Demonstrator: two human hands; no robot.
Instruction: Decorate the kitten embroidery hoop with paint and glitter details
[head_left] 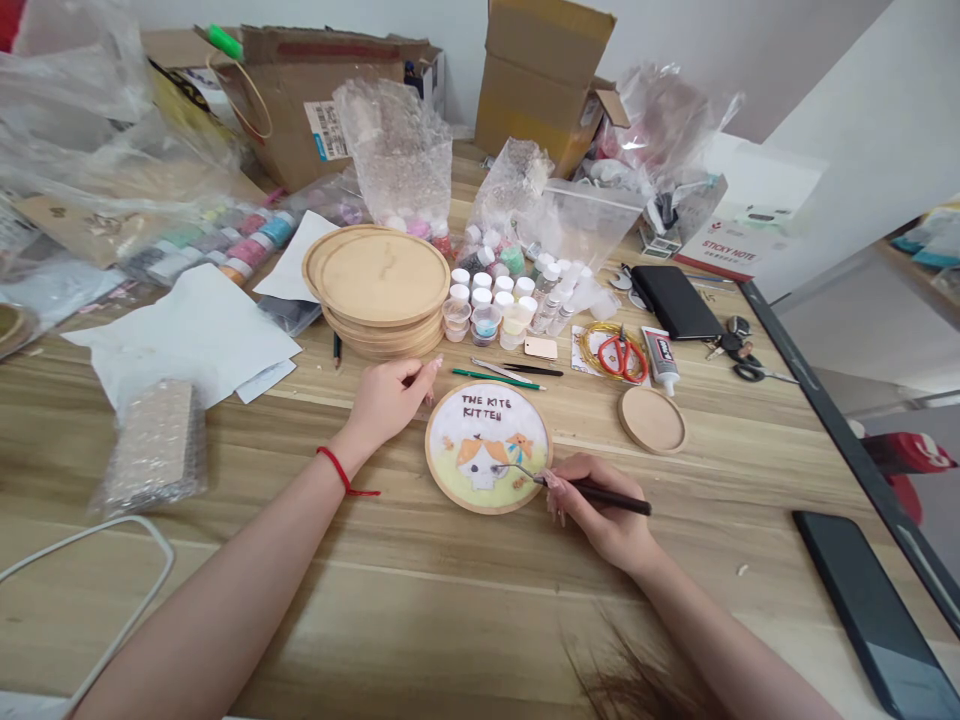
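A round wooden plaque (pixel 488 447) lies on the table in front of me, painted with an orange and white kitten and the words "THE KITE KITTEN". My right hand (pixel 600 515) pinches a thin black-handled tool (pixel 592 491) whose metal tip rests on the kitten picture. My left hand (pixel 390 398) rests on the table at the plaque's upper left edge, fingers curled loosely, nothing seen in it. A red string circles my left wrist.
A stack of round wooden plates (pixel 382 285) stands behind, with small paint jars (pixel 487 300), red scissors (pixel 621 355), a glue tube (pixel 660 358), a small wooden disc (pixel 652 420), pens (pixel 499 377), white paper (pixel 187 335), plastic bags, cardboard boxes. A phone (pixel 870 610) lies right.
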